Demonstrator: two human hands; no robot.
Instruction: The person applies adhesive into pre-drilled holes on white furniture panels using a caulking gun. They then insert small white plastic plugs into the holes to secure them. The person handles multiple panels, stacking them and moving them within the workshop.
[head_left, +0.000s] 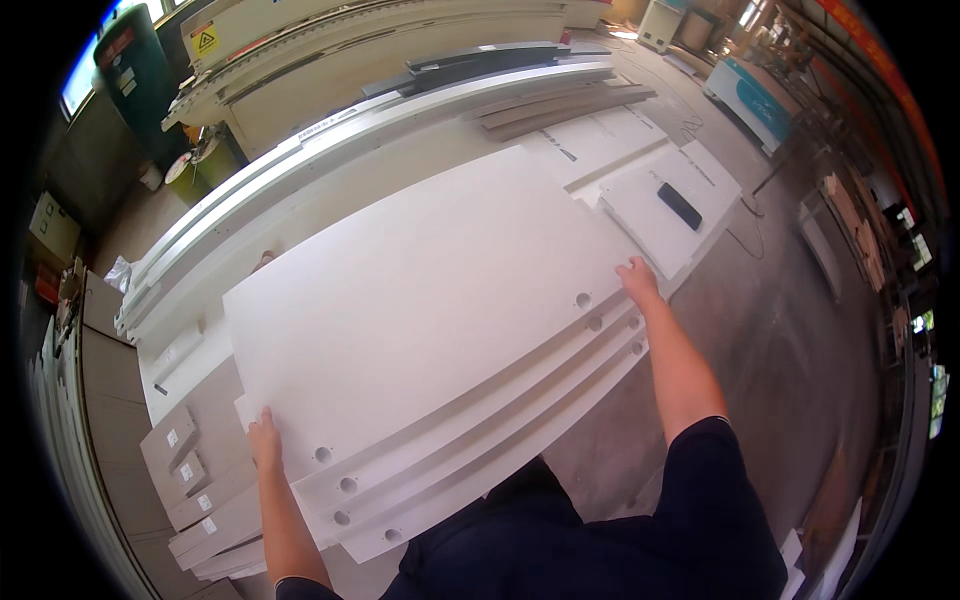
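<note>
A large white panel [420, 300] lies on top of a stack, with round cup holes near its two near corners. My left hand [265, 440] is closed on its left edge close to the near corner. At the right edge, my right hand [637, 280] grips the same panel, fingers curled over the rim. Beneath it, several more white panels [480, 450] are fanned out toward me in steps, with similar holes showing. The undersides of both hands' grips are hidden.
A black phone [680, 206] rests on white boards [650, 235] at the right. Grey-brown labelled boards [205, 490] are stacked at the left. Long white strips [350, 125] and grey-brown strips [565, 108] lie along the far side, before a beige machine [400, 60].
</note>
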